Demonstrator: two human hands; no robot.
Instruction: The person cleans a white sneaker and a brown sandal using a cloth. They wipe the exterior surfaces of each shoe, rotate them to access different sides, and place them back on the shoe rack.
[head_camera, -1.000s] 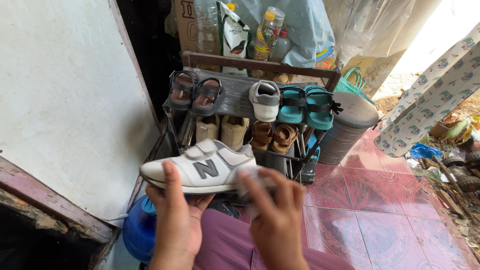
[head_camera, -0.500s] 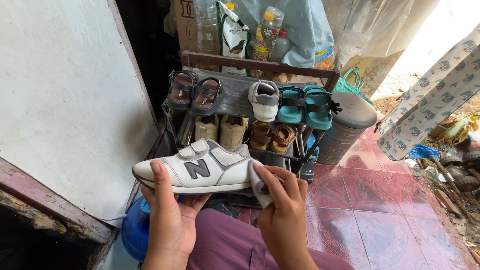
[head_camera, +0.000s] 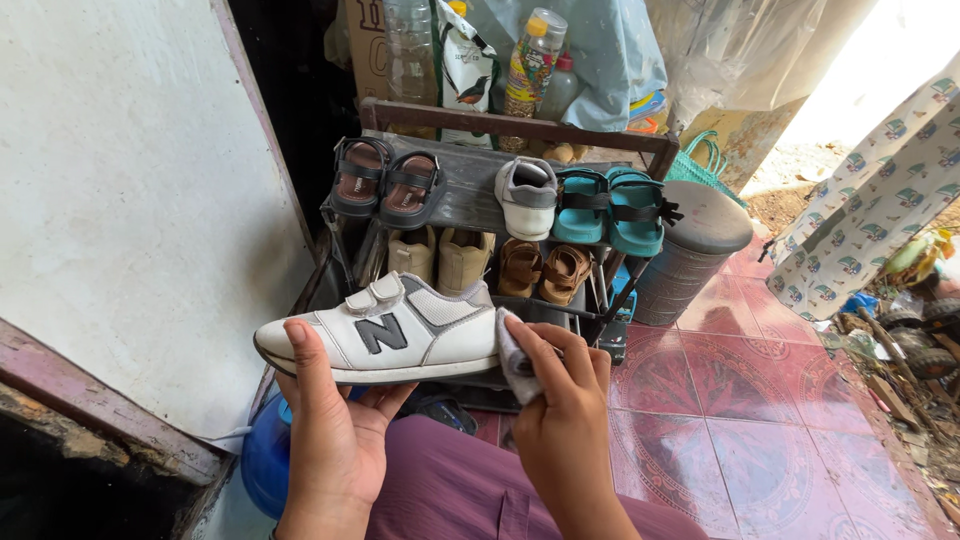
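Wall (head_camera: 110, 200): pale plaster slab filling the 9 o'clock side of the view.
Floor (head_camera: 780, 400): red patterned tiles from 3 to 5 o'clock.
Shoe rack (head_camera: 480, 190): dark frame at 12 o'clock; brown sandals (head_camera: 385, 180), a grey-and-white shoe (head_camera: 528, 195) and teal sandals (head_camera: 610, 205) on its top shelf, tan and brown pairs on the shelf below.
Bin (head_camera: 695, 250): grey lidded tub just beside the rack, at 2 o'clock.
White sneaker (head_camera: 385, 335): centre of view, held level in front of the rack, toe toward 9 o'clock, heel toward 3 o'clock.
Left hand (head_camera: 335, 425): at 7 o'clock, cupped under the sole, thumb up over the toe side; closed round the sneaker.
Right hand (head_camera: 560, 400): at 5 o'clock, fingers pinched on a small grey cloth (head_camera: 512, 355) pressed to the sneaker's heel.
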